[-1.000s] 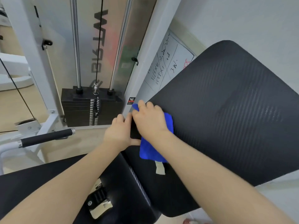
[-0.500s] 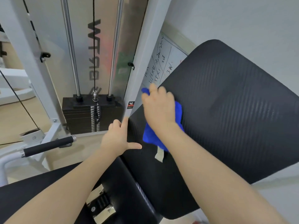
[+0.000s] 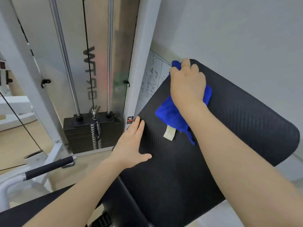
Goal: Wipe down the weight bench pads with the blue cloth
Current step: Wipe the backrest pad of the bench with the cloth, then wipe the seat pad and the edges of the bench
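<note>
Pressing the blue cloth [image 3: 170, 112] against the black back pad [image 3: 237, 128], I have it bunched under my right hand [image 3: 187, 86] near the pad's upper left corner. My fingers curl over the top edge of the pad with a fold of cloth caught beneath them, so a small blue tuft pokes out just past my fingertips, at the pad's rim. The rest of the cloth trails down from under my palm and wrist, lying on the ribbed surface, and a pale tag [image 3: 169, 134] hangs from its lower edge flat against the pad.

My left hand [image 3: 131, 145] rests open on the left edge of the same pad, fingers straight and pointing up, thumb spread out to the right across the surface. It holds nothing and sits well below the cloth, apart from it.

Below my forearms lies the dark seat pad [image 3: 41, 210], meeting the back pad at the bottom of the view. Behind the bench stands a white cable machine frame [image 3: 139, 63] with two chrome guide rods and a black weight stack [image 3: 91, 131]. A whiteboard [image 3: 152, 79] with handwriting leans between the frame and the pad, partly hidden. A black foam-covered handle [image 3: 49, 167] juts out at lower left.
</note>
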